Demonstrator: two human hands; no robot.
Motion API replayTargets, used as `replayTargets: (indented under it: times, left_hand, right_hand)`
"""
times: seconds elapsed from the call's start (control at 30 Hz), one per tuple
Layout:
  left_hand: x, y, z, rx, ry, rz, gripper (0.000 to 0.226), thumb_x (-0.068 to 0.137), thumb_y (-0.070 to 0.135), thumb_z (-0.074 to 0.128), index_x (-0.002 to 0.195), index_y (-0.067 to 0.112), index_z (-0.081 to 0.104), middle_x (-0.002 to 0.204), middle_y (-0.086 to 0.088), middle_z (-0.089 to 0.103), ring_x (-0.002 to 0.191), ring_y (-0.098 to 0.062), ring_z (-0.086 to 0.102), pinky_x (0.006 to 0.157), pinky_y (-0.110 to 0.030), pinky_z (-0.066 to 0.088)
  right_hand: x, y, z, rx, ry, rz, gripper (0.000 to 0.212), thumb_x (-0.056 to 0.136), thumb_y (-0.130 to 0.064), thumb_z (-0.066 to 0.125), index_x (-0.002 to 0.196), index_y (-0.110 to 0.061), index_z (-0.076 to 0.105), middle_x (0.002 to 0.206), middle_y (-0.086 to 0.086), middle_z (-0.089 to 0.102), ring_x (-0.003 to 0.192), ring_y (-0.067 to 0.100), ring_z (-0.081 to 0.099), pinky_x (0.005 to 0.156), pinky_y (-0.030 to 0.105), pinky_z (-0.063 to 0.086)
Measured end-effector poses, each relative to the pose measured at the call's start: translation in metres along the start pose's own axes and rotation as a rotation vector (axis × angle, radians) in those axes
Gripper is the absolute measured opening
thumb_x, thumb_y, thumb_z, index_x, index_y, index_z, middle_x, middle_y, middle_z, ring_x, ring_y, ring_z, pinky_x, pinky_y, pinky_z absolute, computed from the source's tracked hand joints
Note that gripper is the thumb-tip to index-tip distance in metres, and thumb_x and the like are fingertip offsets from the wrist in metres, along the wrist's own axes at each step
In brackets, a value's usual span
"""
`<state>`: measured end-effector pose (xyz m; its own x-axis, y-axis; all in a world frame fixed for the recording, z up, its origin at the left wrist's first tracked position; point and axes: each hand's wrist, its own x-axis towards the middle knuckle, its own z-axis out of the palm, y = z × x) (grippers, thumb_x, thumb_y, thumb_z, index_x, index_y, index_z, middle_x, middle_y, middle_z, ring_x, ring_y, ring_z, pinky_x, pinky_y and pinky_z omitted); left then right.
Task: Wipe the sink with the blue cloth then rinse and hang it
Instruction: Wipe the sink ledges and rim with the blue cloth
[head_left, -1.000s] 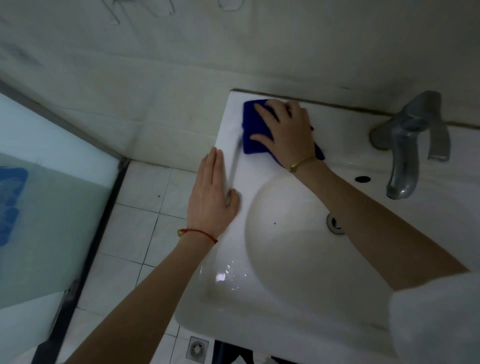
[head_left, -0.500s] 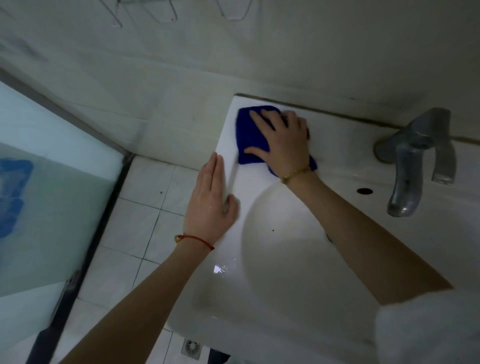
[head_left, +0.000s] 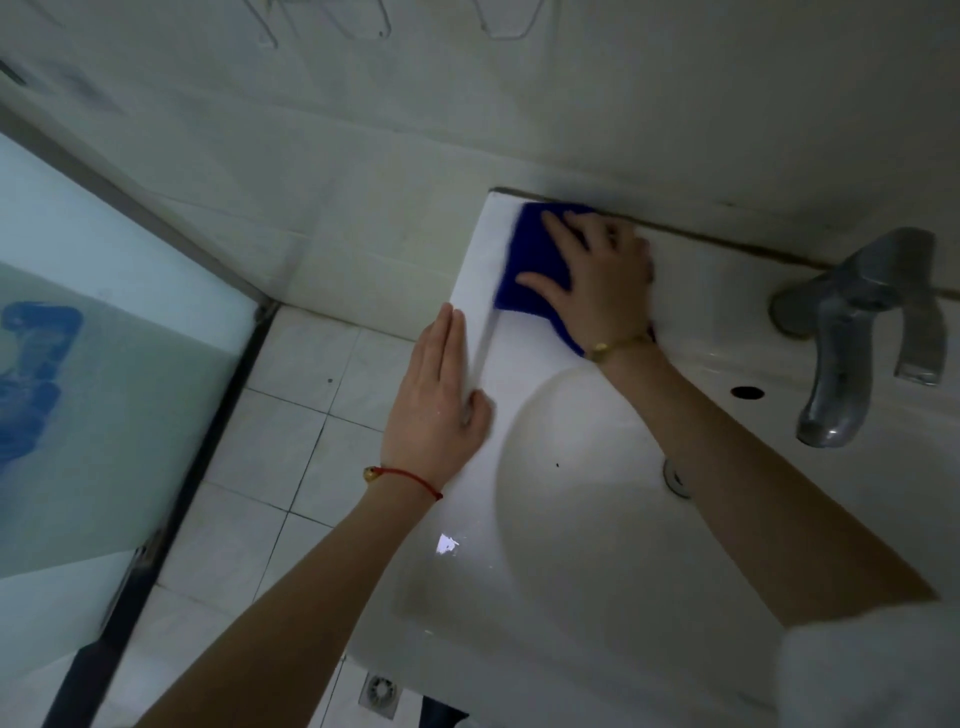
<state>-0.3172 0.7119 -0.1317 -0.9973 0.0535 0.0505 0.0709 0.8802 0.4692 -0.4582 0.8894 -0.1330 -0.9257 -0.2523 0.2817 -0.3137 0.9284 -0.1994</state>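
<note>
We see the blue cloth (head_left: 524, 260) on the sink's (head_left: 519, 348) far left corner, right hand (head_left: 602, 275) pressing it flat, fingers spread. Left hand (head_left: 434, 410) rests flat, fingers together, on the left rim (no writing readable).

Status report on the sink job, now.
Right hand flat on blue cloth, pressing it on sink rim's back left corner. Left hand open, braced on left rim. Faucet off to the right, nothing blocking.
</note>
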Motion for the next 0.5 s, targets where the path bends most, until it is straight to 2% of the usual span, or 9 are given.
replayTargets:
  times: [0.1, 0.17, 0.23, 0.37, 0.5]
  left_hand:
    - [-0.001, -0.001, 0.001, 0.019, -0.013, -0.016, 0.077, 0.092, 0.017, 0.056, 0.156, 0.001, 0.016, 0.164, -0.012, 0.016, 0.15, -0.023, 0.018, 0.123, -0.031, 0.018]
    - [-0.001, -0.001, 0.0, 0.023, -0.019, -0.018, 0.078, 0.093, 0.019, 0.056, 0.156, 0.003, 0.014, 0.164, -0.01, 0.014, 0.151, -0.021, 0.016, 0.122, -0.029, 0.015]
    - [-0.001, -0.002, 0.0, 0.01, -0.022, -0.007, 0.077, 0.093, 0.02, 0.056, 0.156, 0.003, 0.014, 0.164, -0.01, 0.014, 0.151, -0.022, 0.016, 0.123, -0.032, 0.018]
    - [-0.001, -0.003, 0.0, -0.01, -0.02, 0.006, 0.077, 0.091, 0.016, 0.056, 0.155, -0.001, 0.017, 0.163, -0.013, 0.016, 0.15, -0.025, 0.018, 0.122, -0.034, 0.022]
    - [0.0, -0.002, 0.0, -0.012, -0.019, 0.001, 0.076, 0.09, 0.015, 0.056, 0.154, -0.002, 0.018, 0.163, -0.013, 0.016, 0.15, -0.025, 0.017, 0.123, -0.03, 0.017]
  right_hand:
    - [0.02, -0.034, 0.011, -0.002, -0.073, -0.08, 0.071, 0.087, -0.068, 0.038, 0.14, -0.021, 0.048, 0.134, 0.006, 0.054, 0.109, 0.035, 0.049, 0.088, 0.044, 0.038]
    - [0.015, -0.024, 0.009, -0.017, -0.081, -0.115, 0.07, 0.089, -0.067, 0.037, 0.141, -0.022, 0.046, 0.136, 0.004, 0.053, 0.108, 0.033, 0.049, 0.086, 0.042, 0.037]
    - [-0.001, 0.004, 0.001, -0.07, -0.029, -0.109, 0.068, 0.09, -0.066, 0.04, 0.139, -0.02, 0.048, 0.134, 0.005, 0.055, 0.104, 0.034, 0.051, 0.081, 0.041, 0.039]
    - [-0.056, 0.066, -0.026, -0.134, 0.05, 0.158, 0.065, 0.092, -0.061, 0.044, 0.137, -0.015, 0.05, 0.13, 0.014, 0.056, 0.104, 0.039, 0.051, 0.082, 0.042, 0.041]
    - [-0.067, 0.068, -0.029, -0.117, 0.092, 0.423, 0.064, 0.093, -0.058, 0.045, 0.138, -0.013, 0.048, 0.132, 0.017, 0.052, 0.11, 0.041, 0.047, 0.091, 0.048, 0.039]
